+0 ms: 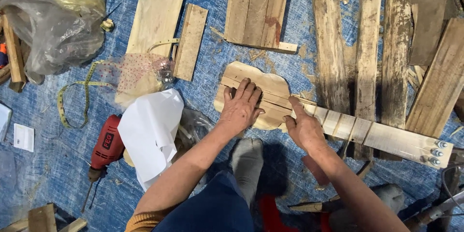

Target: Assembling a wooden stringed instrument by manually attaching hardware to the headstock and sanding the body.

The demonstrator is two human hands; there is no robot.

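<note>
Left hand lies flat, fingers spread, on the pale wavy-edged plywood cut-out on the blue tarp floor. Right hand, fingers together, presses the long pale wooden slat beside it — thin, stiff, light; likely best gripped by its edges.

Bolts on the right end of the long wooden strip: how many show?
3, in a row on the strip's far right end: top bolt, middle bolt, bottom bolt. Others could be hidden underneath.
</note>
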